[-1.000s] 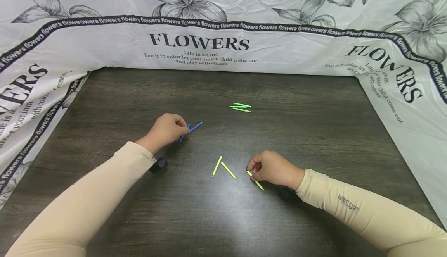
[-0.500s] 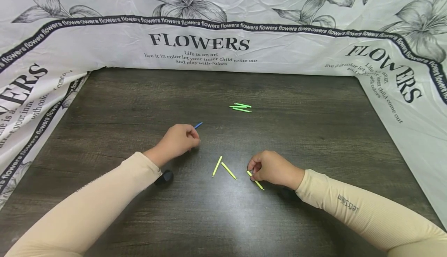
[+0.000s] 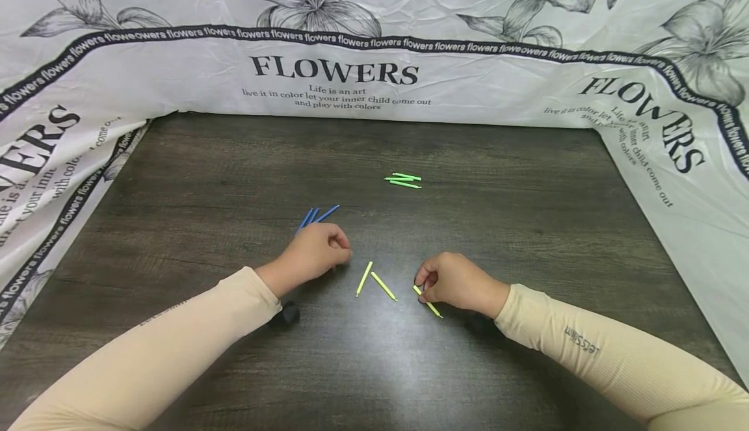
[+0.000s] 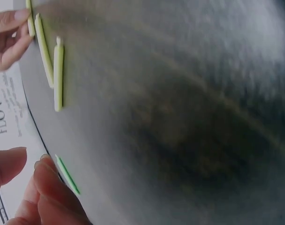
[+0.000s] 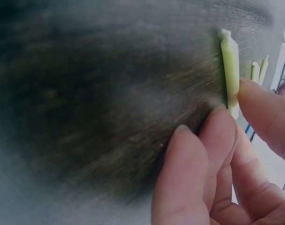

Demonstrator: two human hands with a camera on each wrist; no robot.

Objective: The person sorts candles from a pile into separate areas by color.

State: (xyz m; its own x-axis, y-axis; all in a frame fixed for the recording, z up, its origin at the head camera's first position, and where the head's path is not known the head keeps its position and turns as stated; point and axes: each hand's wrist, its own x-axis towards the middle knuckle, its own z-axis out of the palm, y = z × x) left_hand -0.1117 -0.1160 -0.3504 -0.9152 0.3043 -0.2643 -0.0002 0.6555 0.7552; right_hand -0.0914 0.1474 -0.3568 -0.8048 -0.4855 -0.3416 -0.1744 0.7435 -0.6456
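Close-fitting cream left sleeve (image 3: 158, 353), foreshortened dark print (image 3: 166, 311) on its far side, small black rounded piece (image 3: 289, 313) below its cuff (image 3: 264, 292), matching right sleeve (image 3: 620, 363), finely ribbed, dark "LetsSlim" lettering (image 3: 582, 342)

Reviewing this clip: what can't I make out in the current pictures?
Head view: the near ends of the blue candles, behind the left hand.
Head view: the middle of the pinched yellow candle, behind the right hand.
Head view: lettering on the left sleeve, too foreshortened to read.
Left wrist view: much of the left hand, cut off by the left edge.
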